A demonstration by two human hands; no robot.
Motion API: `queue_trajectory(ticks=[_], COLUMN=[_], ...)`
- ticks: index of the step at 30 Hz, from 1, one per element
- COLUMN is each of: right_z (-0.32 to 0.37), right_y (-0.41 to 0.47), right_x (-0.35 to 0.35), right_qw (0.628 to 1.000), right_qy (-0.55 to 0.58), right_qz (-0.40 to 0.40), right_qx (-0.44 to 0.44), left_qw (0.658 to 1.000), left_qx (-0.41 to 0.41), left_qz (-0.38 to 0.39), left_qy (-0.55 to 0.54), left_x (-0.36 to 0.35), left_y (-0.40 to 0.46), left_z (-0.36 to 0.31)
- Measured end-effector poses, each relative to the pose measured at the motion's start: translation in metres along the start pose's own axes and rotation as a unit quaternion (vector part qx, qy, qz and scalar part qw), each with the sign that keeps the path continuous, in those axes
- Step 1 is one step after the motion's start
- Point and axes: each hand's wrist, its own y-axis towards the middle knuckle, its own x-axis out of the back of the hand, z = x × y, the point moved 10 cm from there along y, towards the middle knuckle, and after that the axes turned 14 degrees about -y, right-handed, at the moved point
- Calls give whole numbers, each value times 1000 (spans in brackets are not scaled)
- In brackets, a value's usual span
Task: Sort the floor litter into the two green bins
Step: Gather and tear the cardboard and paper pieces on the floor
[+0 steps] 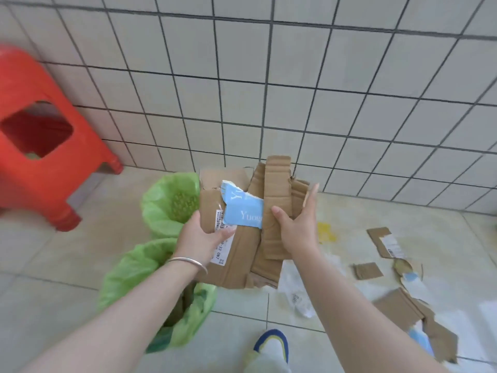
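I have both hands up in front of me, clamped on a stack of torn brown corrugated cardboard pieces [242, 238] with a pale blue printed label and a white shipping sticker on the front. My left hand [200, 239] grips the stack's left edge, thumb across the sticker, a thin silver bangle [188, 262] on that wrist. My right hand [295, 227] holds the right side, thumb pressed onto the front of a narrow cardboard strip and fingers stretched up behind it. The stack is held in the air just right of the two bins and partly overlaps the far one.

The far bin lined with a light green plastic bag [168, 203] sits near the tiled wall; the near bin lined with a light green plastic bag [150, 286] is just below my left forearm. The two stand just beside each other on the pale tiled floor [53, 265].

More litter lies on the floor to my right: a cardboard scrap with a white label [384, 242], a small rectangular corrugated scrap [367, 270], a large torn cardboard piece with blue backing [414, 319], a yellow smear or scrap [325, 231], and clear crumpled plastic film [298, 294] under my right forearm.

A red plastic stool [37, 141] stands at the left against the wall. The toe of a blue, yellow and white shoe [273, 343] shows at the bottom edge
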Motion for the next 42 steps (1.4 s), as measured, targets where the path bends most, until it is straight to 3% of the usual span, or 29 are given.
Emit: queue_trajectory(ticks=[7, 14, 23, 30, 37, 42], right_z=[26, -21, -74, -82, -80, -71], right_y=[-31, -45, -56, -60, -63, -65], right_x=[-116, -193, -258, -285, -284, -276], right_qw=[991, 978, 950, 929, 928, 932], right_qy=[31, 6, -161, -247, -262, -248], right_qz=[127, 191, 240, 255, 231, 236], right_qx=[-34, -88, -117, -110, -129, -119], left_qw=[992, 978, 951, 927, 924, 939], left_qx=[37, 88, 260, 346, 353, 309], left_qz=[-123, -192, -99, -110, -140, -151], left_qy=[-2, 8, 132, 99, 38, 7], left_x=[129, 176, 167, 173, 174, 178], left_y=[-7, -9, 14, 29, 33, 32], left_z=[26, 96, 181, 204, 204, 192])
